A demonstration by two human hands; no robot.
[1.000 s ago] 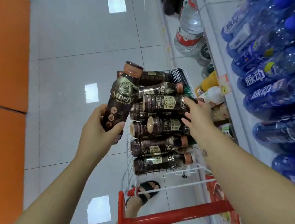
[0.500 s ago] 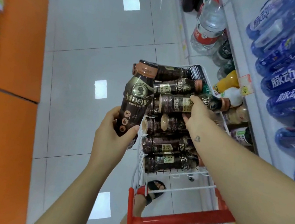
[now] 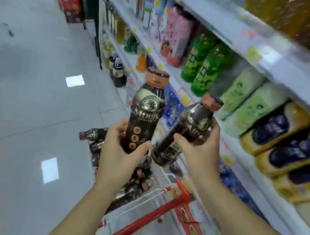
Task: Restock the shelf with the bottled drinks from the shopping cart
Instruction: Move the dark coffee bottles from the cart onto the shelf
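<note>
In the head view, at frame centre, the left hand [image 3: 119, 152] has its fingers clamped round an upright coffee bottle [image 3: 144, 116]. Just right of it, the right hand [image 3: 202, 153] grips a second coffee bottle [image 3: 185, 132], tilted toward the shelf [image 3: 215, 21] on the right. Below both, more bottles [image 3: 94, 134] lie in the shopping cart [image 3: 144, 219].

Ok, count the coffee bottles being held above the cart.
2. The upright bottle is gripped by the left hand; the tilted bottle is gripped by the right hand, beside it. Other bottles lie in the cart, partly hidden.
</note>
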